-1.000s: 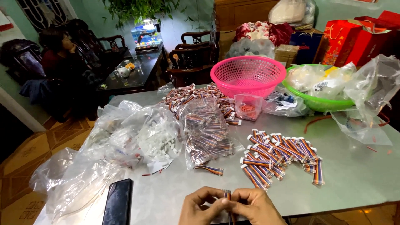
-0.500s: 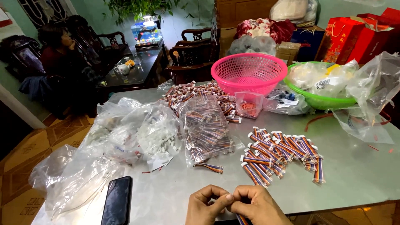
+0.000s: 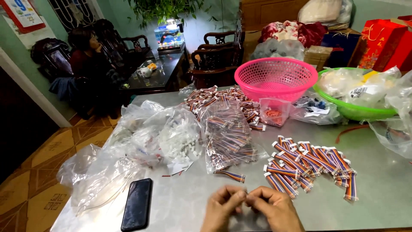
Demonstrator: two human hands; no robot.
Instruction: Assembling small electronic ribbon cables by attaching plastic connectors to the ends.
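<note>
2 hands, left hand and right hand, meet just below the loose ribbon cable, fingertips pinched together on something too small to tell. Step looks like assembly; next needs fine alignment.

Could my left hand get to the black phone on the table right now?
Probably yes. The black phone lies flat on the table, left of the left hand, with only bare tabletop between them, though both hands are pinched together.
</note>
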